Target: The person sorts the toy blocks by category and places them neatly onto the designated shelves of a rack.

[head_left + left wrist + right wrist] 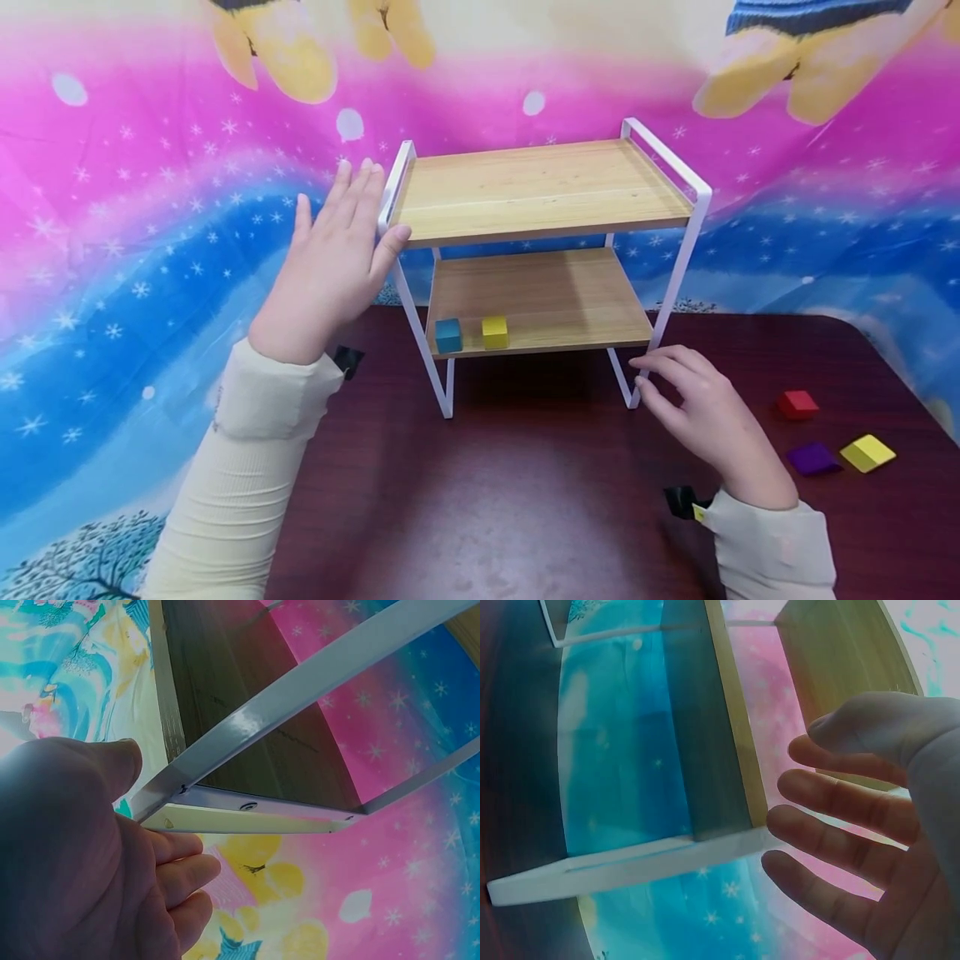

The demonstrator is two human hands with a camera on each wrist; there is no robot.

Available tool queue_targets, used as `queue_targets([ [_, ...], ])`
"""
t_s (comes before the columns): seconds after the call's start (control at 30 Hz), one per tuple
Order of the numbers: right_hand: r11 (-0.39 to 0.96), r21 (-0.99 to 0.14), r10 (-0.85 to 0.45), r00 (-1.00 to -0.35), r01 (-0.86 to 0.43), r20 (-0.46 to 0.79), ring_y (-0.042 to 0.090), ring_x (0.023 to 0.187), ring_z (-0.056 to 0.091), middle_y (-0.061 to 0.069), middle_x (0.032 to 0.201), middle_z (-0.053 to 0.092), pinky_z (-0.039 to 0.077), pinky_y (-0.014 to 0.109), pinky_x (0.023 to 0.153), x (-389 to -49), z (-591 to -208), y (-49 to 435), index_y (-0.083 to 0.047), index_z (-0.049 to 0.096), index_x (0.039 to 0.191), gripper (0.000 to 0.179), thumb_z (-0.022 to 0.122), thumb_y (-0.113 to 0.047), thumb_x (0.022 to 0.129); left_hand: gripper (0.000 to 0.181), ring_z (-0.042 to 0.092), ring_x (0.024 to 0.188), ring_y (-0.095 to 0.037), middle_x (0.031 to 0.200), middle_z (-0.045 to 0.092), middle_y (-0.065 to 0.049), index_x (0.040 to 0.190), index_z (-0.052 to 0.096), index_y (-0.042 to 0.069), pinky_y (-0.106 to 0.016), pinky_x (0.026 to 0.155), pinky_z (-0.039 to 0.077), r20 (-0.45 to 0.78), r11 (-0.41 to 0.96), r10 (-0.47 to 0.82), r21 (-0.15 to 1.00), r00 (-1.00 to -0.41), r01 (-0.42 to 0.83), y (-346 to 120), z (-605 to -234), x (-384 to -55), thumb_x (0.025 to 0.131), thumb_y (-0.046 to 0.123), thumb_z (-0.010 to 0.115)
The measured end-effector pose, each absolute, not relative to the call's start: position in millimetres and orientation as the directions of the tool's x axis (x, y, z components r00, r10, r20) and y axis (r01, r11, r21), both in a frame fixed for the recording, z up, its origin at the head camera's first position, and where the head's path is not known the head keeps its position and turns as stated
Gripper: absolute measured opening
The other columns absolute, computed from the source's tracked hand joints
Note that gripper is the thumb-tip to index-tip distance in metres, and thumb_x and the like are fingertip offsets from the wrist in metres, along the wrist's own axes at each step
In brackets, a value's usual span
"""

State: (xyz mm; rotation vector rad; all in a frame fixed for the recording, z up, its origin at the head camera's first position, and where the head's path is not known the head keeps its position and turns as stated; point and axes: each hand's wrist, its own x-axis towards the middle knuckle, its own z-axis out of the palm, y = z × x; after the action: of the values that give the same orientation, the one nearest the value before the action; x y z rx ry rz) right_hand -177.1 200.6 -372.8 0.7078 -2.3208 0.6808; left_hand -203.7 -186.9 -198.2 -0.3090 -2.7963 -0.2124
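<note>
A two-tier shelf [525, 196] with wooden boards and a white metal frame stands on the dark table. My left hand [326, 262] is at its upper left corner, fingers straight along the side frame and thumb over the corner of the top board. In the left wrist view, the left hand [90, 840] lies against the white frame [247, 720]. Low at the right front leg is my right hand [708, 412], its fingers loosely extended with nothing in them. On the lower board [540, 292] sit a teal cube [448, 335] and a yellow cube [495, 332], side by side near the front left.
To the right of the right hand, a red block [798, 405], a purple block [813, 458] and another yellow block [868, 452] lie on the reddish-brown table [480, 500]. A colourful printed cloth [150, 208] hangs behind and to the left of the shelf.
</note>
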Motion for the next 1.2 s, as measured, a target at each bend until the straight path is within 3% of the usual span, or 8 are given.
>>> queue_targets([
  [0.27,0.768,-0.310,-0.266,-0.720,-0.560,0.642,0.027,0.097,0.063,0.010,0.104,0.068,0.026,-0.003,0.093,-176,-377,215,-0.006,0.075,0.106,0.027,0.078,0.002,0.081,0.078,-0.012,0.156,-0.022,0.171,0.002,-0.006,0.164,-0.004,0.018,-0.061,0.120,-0.009,0.336,0.963,0.193,0.117,-0.922,0.244,-188,-201,-204,0.106,0.051,0.036],
  [0.37,0.780,-0.322,-0.253,-0.741,-0.537,0.622,0.027,0.097,0.063,0.010,0.105,0.068,0.032,0.000,0.090,-176,-379,219,-0.006,0.075,0.108,0.026,0.078,0.000,0.082,0.078,-0.012,0.156,-0.022,0.171,0.002,-0.006,0.164,-0.005,0.018,-0.061,0.120,-0.009,0.341,0.962,0.193,0.121,-0.920,0.247,-189,-202,-204,0.106,0.051,0.036],
  [0.47,0.794,-0.335,-0.236,-0.765,-0.507,0.599,0.028,0.099,0.063,0.011,0.107,0.068,0.051,0.021,0.089,-175,-380,223,-0.006,0.075,0.111,0.027,0.077,-0.002,0.084,0.077,-0.011,0.156,-0.022,0.171,0.003,-0.007,0.164,-0.004,0.018,-0.061,0.120,-0.009,0.346,0.961,0.192,0.124,-0.918,0.248,-189,-202,-204,0.107,0.051,0.036],
  [0.6,0.807,-0.355,-0.210,-0.792,-0.471,0.573,0.031,0.102,0.063,0.013,0.110,0.067,0.052,0.055,0.084,-175,-381,229,-0.006,0.073,0.116,0.030,0.076,-0.004,0.086,0.077,-0.011,0.156,-0.022,0.171,0.003,-0.007,0.164,-0.004,0.017,-0.061,0.120,-0.009,0.352,0.960,0.193,0.124,-0.916,0.250,-189,-203,-204,0.107,0.051,0.035],
  [1.2,0.853,-0.424,-0.143,-0.917,-0.306,0.373,0.046,0.112,0.054,0.026,0.124,0.058,0.044,0.072,0.089,-182,-375,269,0.000,0.064,0.129,0.035,0.066,-0.016,0.098,0.078,-0.012,0.156,-0.022,0.171,0.002,-0.006,0.164,-0.004,0.018,-0.061,0.120,-0.008,0.352,0.961,0.183,0.134,-0.918,0.243,-188,-203,-205,0.106,0.051,0.036],
])
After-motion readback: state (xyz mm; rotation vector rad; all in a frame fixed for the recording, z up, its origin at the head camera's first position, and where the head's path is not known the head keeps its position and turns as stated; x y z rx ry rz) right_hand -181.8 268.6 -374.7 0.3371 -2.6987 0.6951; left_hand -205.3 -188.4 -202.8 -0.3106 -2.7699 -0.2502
